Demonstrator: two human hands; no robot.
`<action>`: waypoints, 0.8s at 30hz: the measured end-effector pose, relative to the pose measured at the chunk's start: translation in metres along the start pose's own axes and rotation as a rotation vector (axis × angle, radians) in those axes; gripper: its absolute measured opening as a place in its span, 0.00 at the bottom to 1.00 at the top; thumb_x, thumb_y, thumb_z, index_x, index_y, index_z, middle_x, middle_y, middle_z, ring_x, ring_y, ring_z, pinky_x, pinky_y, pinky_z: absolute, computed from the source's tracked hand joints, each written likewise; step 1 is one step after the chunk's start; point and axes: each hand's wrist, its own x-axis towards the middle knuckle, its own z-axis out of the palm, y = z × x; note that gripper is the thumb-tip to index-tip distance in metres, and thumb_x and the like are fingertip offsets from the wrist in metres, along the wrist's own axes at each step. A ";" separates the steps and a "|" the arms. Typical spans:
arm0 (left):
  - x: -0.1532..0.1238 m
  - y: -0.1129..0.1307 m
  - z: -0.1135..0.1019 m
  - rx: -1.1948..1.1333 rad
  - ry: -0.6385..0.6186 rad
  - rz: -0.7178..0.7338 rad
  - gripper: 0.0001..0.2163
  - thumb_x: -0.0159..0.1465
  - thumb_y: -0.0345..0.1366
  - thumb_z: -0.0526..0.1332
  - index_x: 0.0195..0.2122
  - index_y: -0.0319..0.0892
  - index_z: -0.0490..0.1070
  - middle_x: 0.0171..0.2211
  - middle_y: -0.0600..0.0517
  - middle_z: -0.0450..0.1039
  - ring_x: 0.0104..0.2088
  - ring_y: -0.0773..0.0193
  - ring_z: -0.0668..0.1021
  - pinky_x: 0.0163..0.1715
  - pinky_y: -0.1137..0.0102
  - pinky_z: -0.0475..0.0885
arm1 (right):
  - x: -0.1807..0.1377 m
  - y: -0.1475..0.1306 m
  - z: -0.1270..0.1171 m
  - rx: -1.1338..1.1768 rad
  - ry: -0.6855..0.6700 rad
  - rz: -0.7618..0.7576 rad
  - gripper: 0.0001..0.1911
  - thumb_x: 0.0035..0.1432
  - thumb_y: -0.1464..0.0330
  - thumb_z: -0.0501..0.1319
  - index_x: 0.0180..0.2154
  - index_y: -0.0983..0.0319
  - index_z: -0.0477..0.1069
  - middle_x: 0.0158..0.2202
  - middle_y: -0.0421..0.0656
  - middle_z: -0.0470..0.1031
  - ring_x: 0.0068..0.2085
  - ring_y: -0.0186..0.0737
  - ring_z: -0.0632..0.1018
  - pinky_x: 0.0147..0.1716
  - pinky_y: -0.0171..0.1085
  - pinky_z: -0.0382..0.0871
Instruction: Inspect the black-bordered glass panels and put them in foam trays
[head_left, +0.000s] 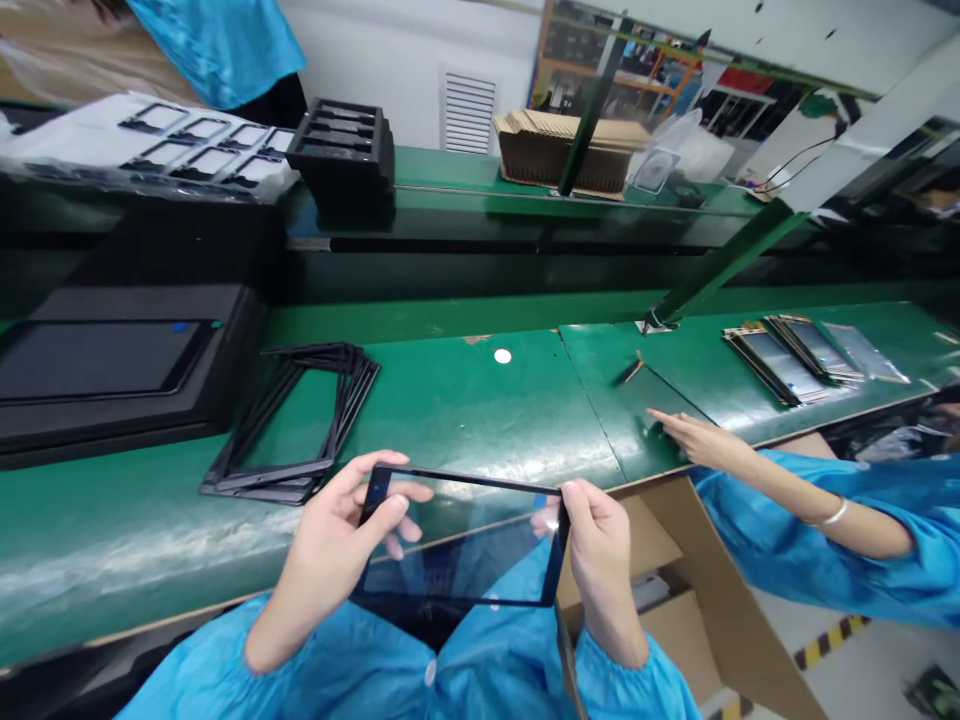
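Note:
A clear glass panel with a black border (457, 540) is held up in front of my blue coat, tilted over the bench edge. My left hand (341, 525) grips its left end, the thumb on the near face and fingers showing through the glass. At the right end, my right hand (596, 530) pinches the upper corner, next to a small blue tab (541, 502). Left of the panel lies a loose stack of thin black rectangular frames (349, 400) on the green bench (450, 400).
A dark screen panel (97, 360) rests on black foam (232, 340) at left. At right, a co-worker's hand (694, 440) touches a thin panel on the bench. Stacked panels (780, 365) lie farther right. An open cardboard box (720, 580) stands below the bench edge. A green post (720, 260) rises behind.

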 end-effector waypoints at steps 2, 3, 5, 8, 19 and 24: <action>0.000 -0.003 -0.001 -0.007 0.004 0.003 0.24 0.64 0.48 0.74 0.54 0.45 0.66 0.36 0.49 0.86 0.25 0.59 0.84 0.20 0.70 0.80 | -0.001 0.001 0.000 0.027 0.011 -0.016 0.26 0.66 0.48 0.67 0.25 0.60 0.80 0.19 0.43 0.82 0.20 0.42 0.82 0.23 0.35 0.77; 0.001 -0.005 -0.001 -0.006 0.006 0.005 0.24 0.64 0.48 0.73 0.54 0.45 0.66 0.36 0.49 0.85 0.24 0.59 0.83 0.19 0.69 0.79 | -0.002 0.001 0.000 0.051 -0.001 -0.021 0.24 0.66 0.48 0.66 0.28 0.60 0.82 0.20 0.44 0.83 0.21 0.42 0.83 0.24 0.36 0.78; 0.001 -0.005 -0.003 0.029 0.007 0.026 0.22 0.66 0.48 0.71 0.54 0.45 0.67 0.38 0.47 0.85 0.24 0.58 0.83 0.19 0.68 0.79 | -0.003 0.002 0.000 0.097 -0.041 -0.019 0.21 0.65 0.49 0.68 0.39 0.61 0.85 0.24 0.45 0.86 0.22 0.44 0.85 0.26 0.38 0.81; 0.004 0.000 -0.004 0.275 0.039 0.223 0.19 0.70 0.43 0.67 0.59 0.46 0.69 0.56 0.40 0.81 0.44 0.51 0.87 0.39 0.59 0.85 | -0.008 0.004 0.000 0.085 -0.079 -0.023 0.20 0.62 0.53 0.72 0.48 0.60 0.83 0.25 0.44 0.86 0.27 0.49 0.88 0.30 0.41 0.84; 0.022 0.030 0.006 0.808 -0.324 0.695 0.10 0.72 0.38 0.64 0.46 0.53 0.88 0.42 0.52 0.89 0.42 0.54 0.88 0.67 0.50 0.68 | -0.022 0.005 0.001 -0.069 -0.099 -0.069 0.15 0.66 0.56 0.70 0.45 0.60 0.83 0.25 0.46 0.87 0.31 0.53 0.90 0.29 0.41 0.85; 0.014 0.030 0.015 0.820 -0.376 0.614 0.14 0.73 0.37 0.62 0.54 0.53 0.85 0.48 0.50 0.88 0.48 0.50 0.87 0.53 0.60 0.79 | -0.019 -0.002 0.006 -0.009 -0.190 -0.038 0.15 0.66 0.57 0.71 0.47 0.59 0.84 0.27 0.44 0.88 0.27 0.47 0.88 0.31 0.39 0.84</action>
